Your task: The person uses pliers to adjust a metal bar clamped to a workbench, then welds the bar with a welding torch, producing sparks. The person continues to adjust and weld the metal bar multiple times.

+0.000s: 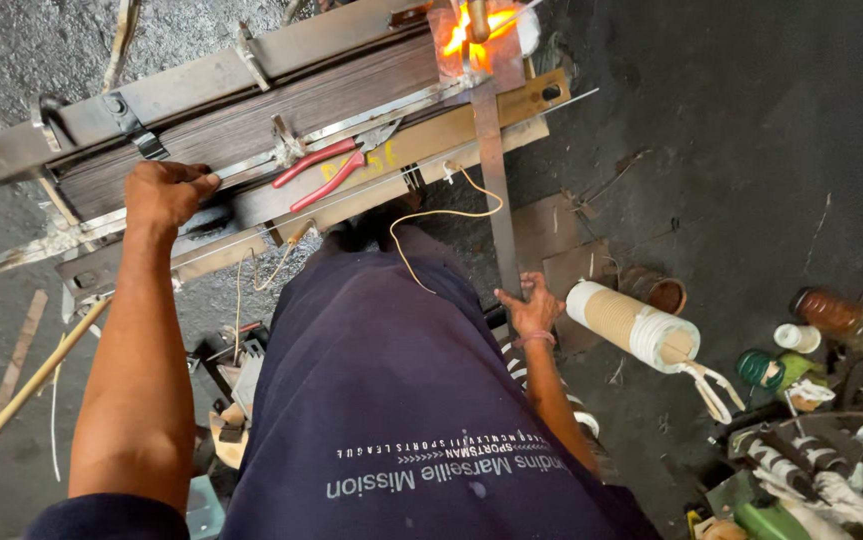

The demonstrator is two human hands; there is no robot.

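While the flame point(471, 28) burns orange at the far end of the jig point(251, 100), the person stands over the work with both hands on metal. The left hand point(163, 192) is curled shut over the near edge of the jig, fingers wrapped on the stack of thin rods point(281, 105) clamped between its steel bars. The right hand point(529, 308) is closed on the near end of a long flat bar point(491, 180), which runs from the hand straight up to the glowing plate point(476, 50) under the flame; whether the thumb is pressed down or only resting cannot be told.

Judging from the glow, heating is under way at the bar's far tip, where a small rod end point(478, 18) sits in the fire, and that end looks hot already. The rest of the bar shows no colour, so the heating seems confined to 1 spot. Nothing shows that the hot end has been shaped, and the bar has not been pulled clear.

Red-handled pliers point(319, 172) lie untouched on the jig's wooden rail, between the 2 hands. A loose wire point(441, 213) trails from the rail toward the person's dark shorts point(381, 380). On the floor to the right lies a roll point(631, 322) wound with white cord, near bottles point(841, 318) and other clutter.
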